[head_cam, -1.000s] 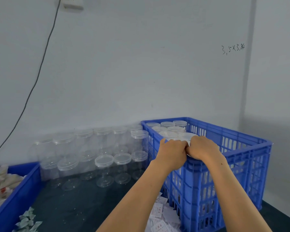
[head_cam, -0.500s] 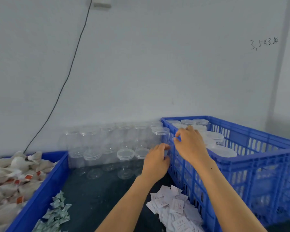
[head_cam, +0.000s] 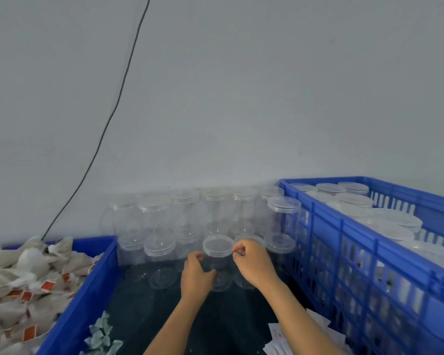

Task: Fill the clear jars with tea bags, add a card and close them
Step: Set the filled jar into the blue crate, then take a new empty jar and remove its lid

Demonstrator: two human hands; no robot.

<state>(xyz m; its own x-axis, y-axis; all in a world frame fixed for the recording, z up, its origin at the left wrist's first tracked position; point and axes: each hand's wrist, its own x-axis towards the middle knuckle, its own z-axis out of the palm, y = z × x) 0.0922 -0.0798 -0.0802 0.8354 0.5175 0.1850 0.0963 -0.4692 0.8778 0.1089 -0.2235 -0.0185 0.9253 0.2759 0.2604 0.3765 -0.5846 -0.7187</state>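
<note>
An empty clear jar (head_cam: 219,274) with its clear lid (head_cam: 218,245) on stands on the dark table, in the front row of several stacked empty jars (head_cam: 154,213) by the wall. My left hand (head_cam: 195,275) grips the jar's body from the left, thumb across its front. My right hand (head_cam: 254,262) is at the jar's right side, its curled fingertips pinching the lid's rim. Tea bags (head_cam: 23,278) fill a blue bin (head_cam: 87,283) at the left. White cards (head_cam: 277,339) lie on the table at the lower right, partly hidden by my right forearm.
A tall blue crate (head_cam: 344,252) on the right holds several lidded jars (head_cam: 354,201). Crumpled pale green packets (head_cam: 100,336) lie beside the bin. A black cable (head_cam: 108,119) runs down the grey wall. Dark tabletop (head_cam: 144,316) shows between bin and crate.
Both hands left the blue crate's rim and moved left and down to the front jar, which they now hold. The view swung left, showing the tea bag bin.
</note>
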